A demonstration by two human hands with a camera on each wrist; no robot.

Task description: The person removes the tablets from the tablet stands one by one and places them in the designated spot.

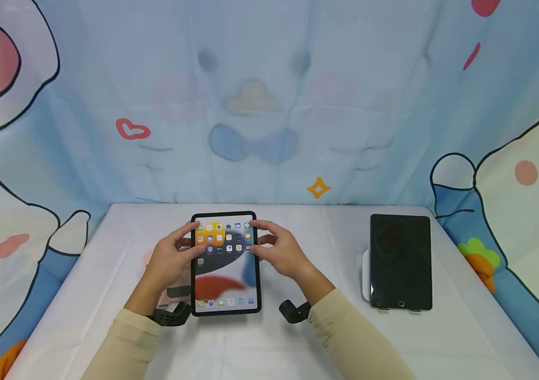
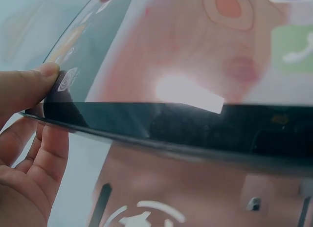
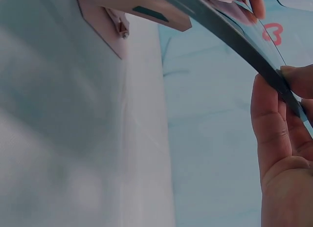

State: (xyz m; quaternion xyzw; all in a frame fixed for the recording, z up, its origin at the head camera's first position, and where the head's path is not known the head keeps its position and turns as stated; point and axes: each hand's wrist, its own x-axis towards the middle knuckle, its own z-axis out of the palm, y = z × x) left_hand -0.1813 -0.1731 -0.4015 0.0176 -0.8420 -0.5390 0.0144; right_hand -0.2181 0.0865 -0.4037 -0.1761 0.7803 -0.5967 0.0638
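Note:
A tablet [image 1: 227,269] with a black frame and a lit screen of app icons is held up over the table by both hands. My left hand [image 1: 167,261] pinches its left edge, thumb on the screen side and fingers behind, as the left wrist view shows. On the opposite edge, my right hand [image 1: 288,252] grips the tablet the same way; the right wrist view shows it edge-on between thumb and fingers. A pink folding stand [image 3: 151,9] is below and behind the tablet, mostly hidden by it in the head view.
To the right, a second tablet [image 1: 401,264] with a dark screen leans on a white stand [image 1: 366,274]. A white cloth covers the table [image 1: 231,353]. A blue cartoon curtain [image 1: 259,174] hangs behind the table's far edge.

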